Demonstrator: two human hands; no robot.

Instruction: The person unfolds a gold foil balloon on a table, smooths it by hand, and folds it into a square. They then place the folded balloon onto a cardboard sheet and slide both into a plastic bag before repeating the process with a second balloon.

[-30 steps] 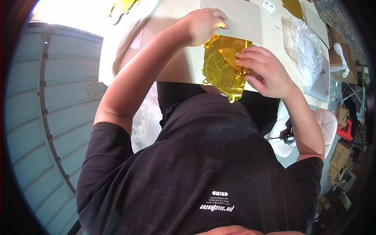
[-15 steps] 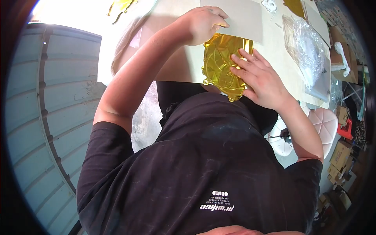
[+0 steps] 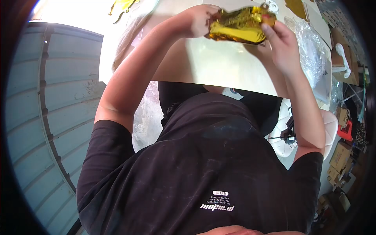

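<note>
A shiny gold foil balloon, flat and folded over, is held up above the near part of the pale table. My left hand is closed at its left end, the fingertips partly in shadow and hidden by the foil. At the right end, my right hand pinches the foil between thumb and fingers.
Crumpled clear plastic packaging lies on the table's right side. More gold foil is at the far left, and another gold piece at the far right. A white padded chair stands below the table's right edge.
The foil balloon has come up off the table edge, away from my body, and is now folded. My right hand has gone from lying spread on it to pinching it.
</note>
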